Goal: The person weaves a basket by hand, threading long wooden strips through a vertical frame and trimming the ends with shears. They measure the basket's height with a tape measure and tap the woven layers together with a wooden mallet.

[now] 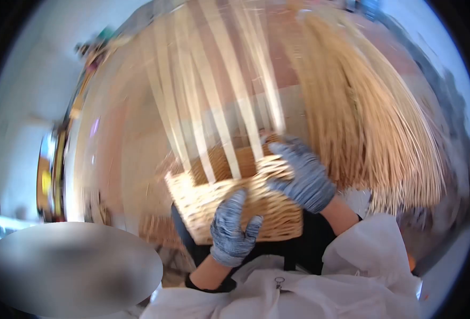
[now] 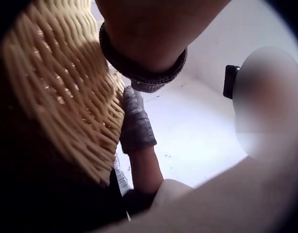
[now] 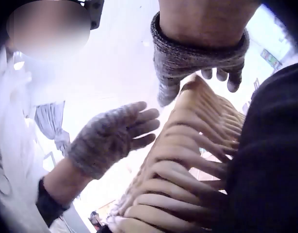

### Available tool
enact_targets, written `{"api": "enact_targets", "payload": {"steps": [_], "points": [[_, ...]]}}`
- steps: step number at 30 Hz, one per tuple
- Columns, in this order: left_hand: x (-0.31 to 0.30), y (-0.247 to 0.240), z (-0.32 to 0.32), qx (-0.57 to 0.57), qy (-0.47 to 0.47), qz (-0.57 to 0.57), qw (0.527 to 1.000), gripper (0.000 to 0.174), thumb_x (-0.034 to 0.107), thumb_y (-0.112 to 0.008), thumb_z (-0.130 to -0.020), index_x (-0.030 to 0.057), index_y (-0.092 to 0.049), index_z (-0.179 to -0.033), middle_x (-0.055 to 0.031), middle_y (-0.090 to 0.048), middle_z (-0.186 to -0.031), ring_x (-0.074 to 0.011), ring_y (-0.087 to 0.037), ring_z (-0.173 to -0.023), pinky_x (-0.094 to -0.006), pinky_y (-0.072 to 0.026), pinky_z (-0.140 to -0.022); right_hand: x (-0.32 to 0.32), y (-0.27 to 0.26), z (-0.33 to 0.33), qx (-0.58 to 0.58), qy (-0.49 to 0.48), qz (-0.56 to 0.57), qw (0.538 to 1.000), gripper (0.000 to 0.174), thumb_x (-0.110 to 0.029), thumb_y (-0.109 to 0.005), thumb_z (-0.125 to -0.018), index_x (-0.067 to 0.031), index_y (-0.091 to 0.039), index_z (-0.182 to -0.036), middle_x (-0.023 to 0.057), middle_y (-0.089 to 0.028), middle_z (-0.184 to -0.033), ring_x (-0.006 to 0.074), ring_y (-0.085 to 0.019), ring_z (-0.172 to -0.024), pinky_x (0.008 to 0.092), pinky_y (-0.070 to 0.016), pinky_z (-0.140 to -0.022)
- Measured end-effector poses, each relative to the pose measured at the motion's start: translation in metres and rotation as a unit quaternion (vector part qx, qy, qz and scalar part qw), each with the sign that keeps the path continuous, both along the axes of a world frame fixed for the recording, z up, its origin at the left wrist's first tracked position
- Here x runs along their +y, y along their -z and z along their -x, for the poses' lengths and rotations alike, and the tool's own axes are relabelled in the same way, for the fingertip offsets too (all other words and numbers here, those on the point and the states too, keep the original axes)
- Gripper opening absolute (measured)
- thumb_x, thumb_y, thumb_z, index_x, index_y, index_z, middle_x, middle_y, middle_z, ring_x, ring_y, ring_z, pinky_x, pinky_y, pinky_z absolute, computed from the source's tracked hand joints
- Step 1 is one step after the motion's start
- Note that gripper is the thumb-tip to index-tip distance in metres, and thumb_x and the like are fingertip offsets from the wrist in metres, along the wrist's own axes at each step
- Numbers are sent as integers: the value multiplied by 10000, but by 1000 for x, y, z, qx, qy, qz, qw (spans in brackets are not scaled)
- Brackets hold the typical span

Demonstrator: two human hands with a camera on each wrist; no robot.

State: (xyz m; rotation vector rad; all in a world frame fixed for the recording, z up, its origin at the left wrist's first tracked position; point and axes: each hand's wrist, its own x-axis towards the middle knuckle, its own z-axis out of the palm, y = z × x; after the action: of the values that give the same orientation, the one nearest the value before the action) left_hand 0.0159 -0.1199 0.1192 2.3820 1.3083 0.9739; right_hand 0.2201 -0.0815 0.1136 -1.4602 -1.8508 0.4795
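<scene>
A half-woven wicker basket (image 1: pixel 245 207) sits tilted on the person's lap, with long pale flat strips (image 1: pixel 221 127) rising out of it. Both hands wear grey knitted gloves. At its right upper corner, the right hand (image 1: pixel 304 175) grips the woven rim, thumb on the near side and fingers over the far side. The right wrist view shows the corner of the weave between that thumb and fingers. Low on the near wall lies the left hand (image 1: pixel 232 228), its fingers extended. In the right wrist view the left hand (image 3: pixel 110 138) appears with straight, spread fingers beside the weave.
A large bundle of thin cane rods (image 1: pixel 357 106) lies to the right of the basket. Behind the left hand, a brown woven piece (image 1: pixel 160 231) stands low. Dark trousers (image 1: pixel 320 239) and a pale garment (image 1: pixel 325 292) are close under the hands.
</scene>
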Motion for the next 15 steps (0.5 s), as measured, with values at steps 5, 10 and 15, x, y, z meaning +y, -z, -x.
{"api": "enact_targets", "payload": {"steps": [5,10,15], "points": [[-59,30,208,81,-259,58,961,168,114,-578,-786,57,-609,-941,-135,-624,-821,-280,-608,-726,-339,-491,-658,-1,19,14,30,49,-15,998,347,-140,-626,-760,-62,-534,-1086,122,-541,-1075,269,-506,-1019,357,-403,-893],[-155,102,378,243,-381,433,780,259,237,-552,-778,72,-628,-963,-141,-639,-904,-293,-603,-853,-339,-462,-757,5,34,10,-7,36,-25,999,488,-217,-627,-786,-85,-452,-1222,102,-490,-1190,227,-439,-1132,319,-357,-955],[-176,233,382,160,-258,634,711,349,302,-499,-754,73,-628,-984,-164,-578,-1073,-321,-563,-977,-377,-436,-861,12,41,-10,6,62,8,998,525,-192,-617,-802,-83,-408,-1271,88,-465,-1230,194,-423,-1129,276,-320,-961]]}}
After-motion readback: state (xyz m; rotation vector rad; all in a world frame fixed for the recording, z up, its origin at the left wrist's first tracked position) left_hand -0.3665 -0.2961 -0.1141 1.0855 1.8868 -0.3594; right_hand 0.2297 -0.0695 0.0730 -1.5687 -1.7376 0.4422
